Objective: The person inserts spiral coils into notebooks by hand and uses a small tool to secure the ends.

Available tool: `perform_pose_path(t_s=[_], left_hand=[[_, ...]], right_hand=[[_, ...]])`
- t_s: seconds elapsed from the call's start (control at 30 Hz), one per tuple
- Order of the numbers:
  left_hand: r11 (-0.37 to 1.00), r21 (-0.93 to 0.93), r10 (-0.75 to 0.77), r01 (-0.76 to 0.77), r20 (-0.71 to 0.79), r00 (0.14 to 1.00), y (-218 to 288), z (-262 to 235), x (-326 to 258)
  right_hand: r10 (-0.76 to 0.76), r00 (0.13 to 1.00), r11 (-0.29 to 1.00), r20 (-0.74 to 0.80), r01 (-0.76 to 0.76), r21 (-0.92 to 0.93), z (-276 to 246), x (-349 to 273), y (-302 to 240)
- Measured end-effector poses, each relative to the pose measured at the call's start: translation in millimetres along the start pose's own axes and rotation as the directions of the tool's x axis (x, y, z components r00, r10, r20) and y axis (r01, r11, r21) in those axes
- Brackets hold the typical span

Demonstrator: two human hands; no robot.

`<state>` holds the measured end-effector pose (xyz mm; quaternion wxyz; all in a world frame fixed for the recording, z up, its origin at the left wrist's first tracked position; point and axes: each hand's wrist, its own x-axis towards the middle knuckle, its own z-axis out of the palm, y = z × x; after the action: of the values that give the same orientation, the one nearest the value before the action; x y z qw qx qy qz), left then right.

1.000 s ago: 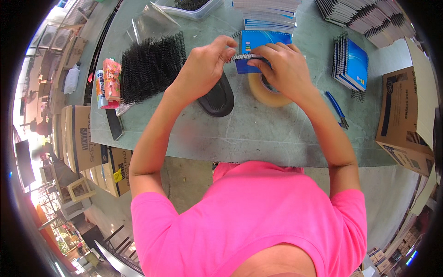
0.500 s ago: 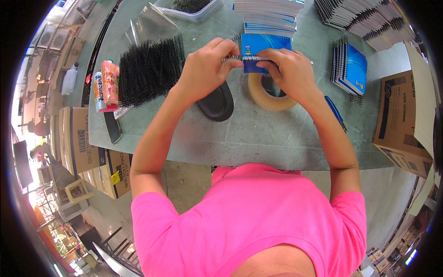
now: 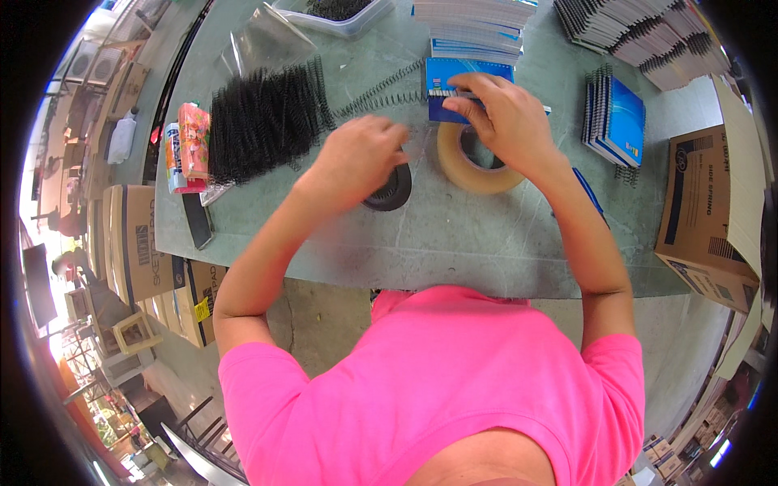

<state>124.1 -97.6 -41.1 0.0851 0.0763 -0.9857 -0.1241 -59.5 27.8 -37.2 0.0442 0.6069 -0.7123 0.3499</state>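
Note:
My right hand (image 3: 510, 120) pinches a small notepad (image 3: 442, 93) between thumb and fingers, its punched edge turned up. From the left end of that edge, a black plastic spiral coil (image 3: 381, 102) trails across the table; how far it is threaded is hard to see. Just behind lies a blue-covered notepad (image 3: 470, 71). My left hand (image 3: 356, 162) is over a black round-ended object (image 3: 393, 190), its fingers bent and smeared by motion. Whether it holds anything is unclear. A large roll of tape (image 3: 454, 166) lies below my right hand.
Left of my hands is a heap of black coils (image 3: 263, 121). A stack of notepads (image 3: 474, 32) stands behind; bound spiral notebooks (image 3: 616, 117) and a blue pen (image 3: 590, 197) lie right. An open cardboard box (image 3: 693, 202) borders the table's right side.
My left hand has let go of the coil at the notepad's edge and moved down and left. The coil's loose length now shows. My right hand stays on the notepad.

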Motion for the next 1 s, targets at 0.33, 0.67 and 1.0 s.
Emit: perform_pose_path(t_s=[0.33, 0.67, 1.0], left_hand=[[0.762, -0.381, -0.389, 0.524, 0.379, 0.84, 8, -13, -18], [0.978, -0.171, -0.119, 0.122, 0.023, 0.993, 53, -26, 16], [0.953, -0.299, -0.103, -0.046, -0.465, 0.88, 44, -49, 47]], right_hand=[[0.04, 0.999, 0.994, -0.009, -0.039, 0.103, 5, 1, 3], [0.291, 0.925, 0.901, 0.246, -0.351, 0.256, -29, -15, 20], [0.238, 0.927, 0.81, 0.289, -0.354, 0.467, -32, -21, 40]])
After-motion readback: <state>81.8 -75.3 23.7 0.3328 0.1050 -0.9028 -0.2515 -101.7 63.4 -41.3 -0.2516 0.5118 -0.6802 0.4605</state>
